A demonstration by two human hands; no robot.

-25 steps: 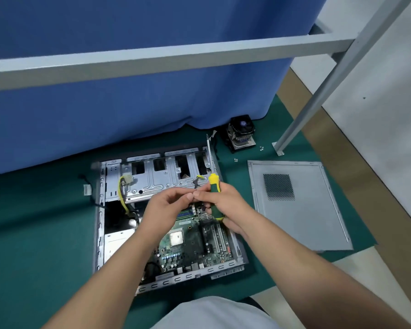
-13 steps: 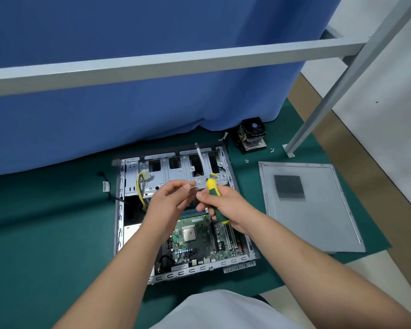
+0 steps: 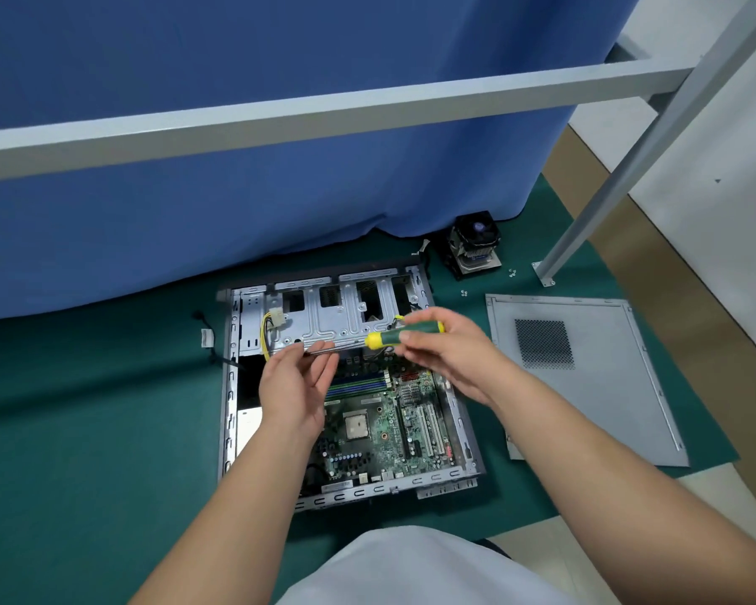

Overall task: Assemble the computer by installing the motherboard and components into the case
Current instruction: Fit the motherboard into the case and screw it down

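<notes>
Head view: my right hand (image 3: 446, 355) grips the screwdriver (image 3: 404, 334) handle, held level over the case (image 3: 463, 423). My left hand (image 3: 295, 386) pinches near its tip; whether a screw sits there, I cannot tell. One dropped could vanish into the motherboard (image 3: 380, 425) seated below.

Green mat (image 3: 84, 430) is covering the floor, carrying everything. Open case (image 3: 232, 386) is lying flat mid-mat. Grey side panel (image 3: 607, 386) is lying just right of it. CPU cooler (image 3: 474, 251) is sitting behind, loose screws (image 3: 464, 293) nearby.
</notes>
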